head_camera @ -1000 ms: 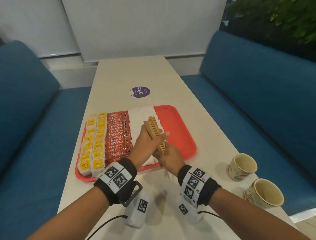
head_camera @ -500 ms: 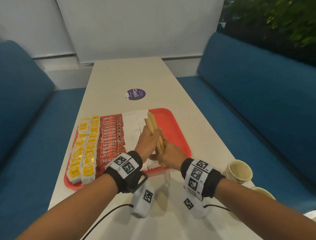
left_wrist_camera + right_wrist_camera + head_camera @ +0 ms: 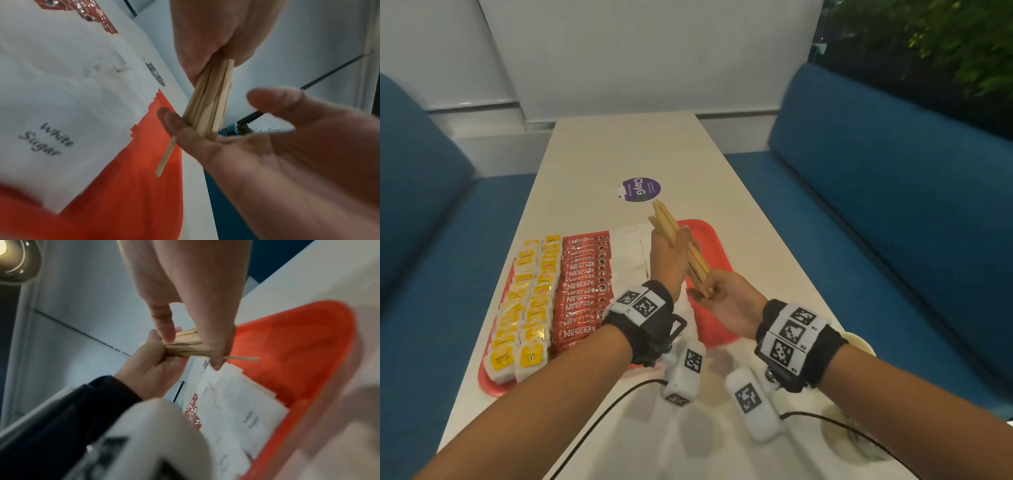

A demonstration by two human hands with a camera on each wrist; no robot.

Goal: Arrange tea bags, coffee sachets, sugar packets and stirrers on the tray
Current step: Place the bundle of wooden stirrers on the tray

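A bundle of wooden stirrers stands slanted above the red tray. My left hand grips the bundle round its middle. My right hand cups the lower end; in the left wrist view the stirrers rest on its fingers with the thumb apart. One stirrer hangs lower than the others. On the tray lie yellow tea bags at the left, red coffee sachets beside them, then white sugar packets. The tray's right part is bare.
A purple round sticker sits on the white table beyond the tray. Two paper cups stand at the table's right edge, partly hidden by my right wrist. Blue benches flank the table.
Both hands have lifted the stirrer bundle higher and further from me; its top now pokes past the tray's far rim. The right hand's hold on the lower end has loosened.
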